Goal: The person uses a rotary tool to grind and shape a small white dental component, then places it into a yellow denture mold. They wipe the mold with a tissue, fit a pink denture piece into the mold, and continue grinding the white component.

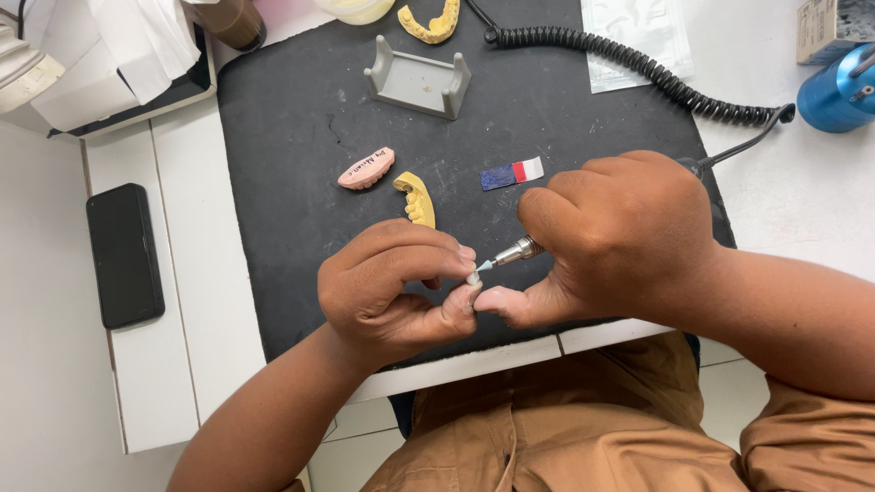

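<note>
My left hand (387,287) pinches a tiny white piece (473,277) between thumb and fingertips, above the near edge of a black mat (292,137). My right hand (615,237) grips a metal rotary handpiece (517,251); its small pale tip touches the white piece. My right thumb rests against my left thumb. Just beyond my left hand lie a yellow dental cast (416,199) and a pink piece (365,169) on the mat.
A black coiled cord (629,66) runs across the mat's far right. A grey holder (417,82), another yellow cast (430,25) and a blue-red-white strip (512,173) lie on the mat. A black phone (125,255) lies left. A blue cylinder (834,91) stands far right.
</note>
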